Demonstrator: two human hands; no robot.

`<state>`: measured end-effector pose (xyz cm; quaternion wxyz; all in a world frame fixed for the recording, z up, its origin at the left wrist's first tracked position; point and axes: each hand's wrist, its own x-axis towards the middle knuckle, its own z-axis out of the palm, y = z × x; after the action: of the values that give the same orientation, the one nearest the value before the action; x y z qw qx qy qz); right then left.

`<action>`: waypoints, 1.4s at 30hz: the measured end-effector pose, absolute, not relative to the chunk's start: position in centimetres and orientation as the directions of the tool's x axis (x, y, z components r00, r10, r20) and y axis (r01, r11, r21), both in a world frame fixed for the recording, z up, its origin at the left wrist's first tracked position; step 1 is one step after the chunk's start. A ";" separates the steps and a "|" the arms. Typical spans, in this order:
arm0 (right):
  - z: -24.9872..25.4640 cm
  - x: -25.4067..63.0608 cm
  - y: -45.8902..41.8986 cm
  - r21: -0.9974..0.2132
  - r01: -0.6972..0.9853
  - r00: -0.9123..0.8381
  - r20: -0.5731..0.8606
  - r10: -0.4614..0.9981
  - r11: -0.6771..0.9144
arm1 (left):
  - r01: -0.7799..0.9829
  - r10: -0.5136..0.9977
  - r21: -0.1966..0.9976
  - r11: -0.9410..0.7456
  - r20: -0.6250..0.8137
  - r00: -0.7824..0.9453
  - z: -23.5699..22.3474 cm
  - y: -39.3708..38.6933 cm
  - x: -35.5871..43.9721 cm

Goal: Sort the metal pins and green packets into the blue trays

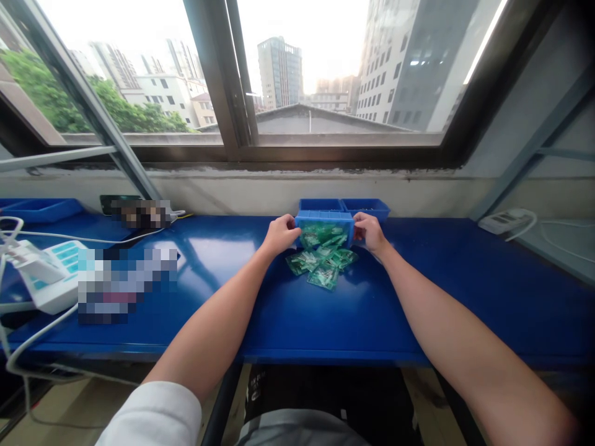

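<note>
Between my hands a blue plastic bin (325,216) is tipped on its side, its mouth toward me. Small green-and-clear packets (323,275) spill from it onto the blue table, and more lie inside. My left hand (282,234) grips the bin's left edge, thumb and fingers closed on it. On the opposite side my right hand (369,232) holds the right edge, its fingers partly hidden. What is inside the packets is too small to make out.
Two more blue bins (367,205) stand behind, against the wall under the window. A white power strip (51,272) with cables is at the left, beside blurred items. Another blue tray (46,210) sits far left; a white power strip (506,220) lies far right.
</note>
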<state>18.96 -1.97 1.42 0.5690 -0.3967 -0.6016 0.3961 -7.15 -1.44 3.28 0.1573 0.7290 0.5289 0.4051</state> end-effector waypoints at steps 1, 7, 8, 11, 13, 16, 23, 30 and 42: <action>1.4 18.9 -1.9 -0.930 0.023 -0.029 0.367 0.930 0.368 | 0.657 0.889 0.630 -0.414 0.434 0.145 3.4 -1.5 -7.2; 1.5 18.4 -1.9 -0.965 0.000 0.044 0.261 0.964 0.261 | 0.624 0.846 0.582 -0.521 0.451 0.285 4.1 -2.0 -8.0; 1.6 18.4 -1.9 -0.968 0.002 0.070 0.251 0.966 0.251 | 0.611 0.842 0.587 -0.531 0.445 0.304 4.1 -2.1 -8.1; 1.6 18.1 -1.8 -0.967 0.022 0.149 0.256 0.955 0.255 | 0.568 0.828 0.602 -0.561 0.425 0.366 4.2 -2.2 -8.3; 1.6 17.9 -1.8 -0.964 0.039 0.189 0.266 0.945 0.263 | 0.542 0.815 0.609 -0.578 0.416 0.403 4.1 -2.2 -8.3; 1.7 17.7 -2.0 -0.973 0.038 0.171 0.230 0.958 0.226 | 0.507 0.803 0.626 -0.592 0.408 0.435 3.8 -2.1 -8.3; 1.7 17.8 -2.3 -0.988 0.024 0.010 0.151 0.988 0.151 | 0.350 0.810 0.799 -0.488 0.267 0.522 3.7 -1.8 -8.7; 1.8 18.0 -2.4 -0.986 0.053 0.030 0.162 0.986 0.160 | 0.288 0.805 0.866 -0.408 0.193 0.561 3.7 -1.6 -9.0; 3.2 17.4 -3.7 -0.950 -0.096 0.163 0.281 0.946 0.298 | 0.176 0.799 0.828 -0.533 0.424 0.426 4.1 -2.2 -7.8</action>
<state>17.38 -3.67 3.20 0.6326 -0.4256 -0.4991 0.4119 -7.83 -2.19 4.07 0.3624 0.7626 0.3199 0.4299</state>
